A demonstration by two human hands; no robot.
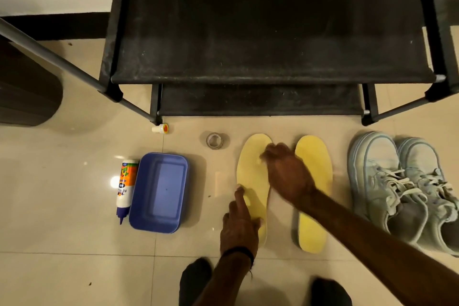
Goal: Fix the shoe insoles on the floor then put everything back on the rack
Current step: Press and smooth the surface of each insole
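Yellow foam insole [253,181] lies flat on the floor, left of its twin [314,194], near the rack [270,32]. Left hand [239,226] presses its heel with straight fingers; right hand [285,171], fingers curled, touches the toe. Probably light and floppy; best lifted by an edge.

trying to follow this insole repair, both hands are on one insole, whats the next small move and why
Probably press and smooth the left insole flat. The left hand pins its heel end, the right hand works near its toe, and the glue bottle lies uncapped, its cap aside.
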